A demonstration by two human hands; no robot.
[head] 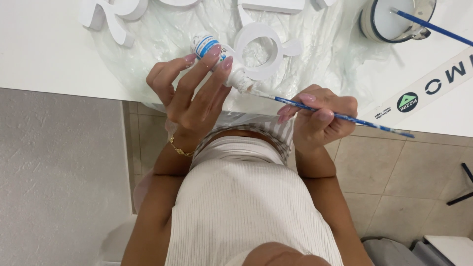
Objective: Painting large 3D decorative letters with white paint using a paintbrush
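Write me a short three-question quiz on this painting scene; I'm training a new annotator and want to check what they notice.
1. True or false: the left hand holds the small white plastic paint bottle with a blue label tilted, its nozzle towards the brush tip.
2. What does the right hand hold?
A. a pair of scissors
B. a thin blue-handled paintbrush
C. a sponge
3. What stands in the white metal cup with a dark rim at the top right of the white table?

Key:
1. True.
2. B.
3. A second blue-handled brush.
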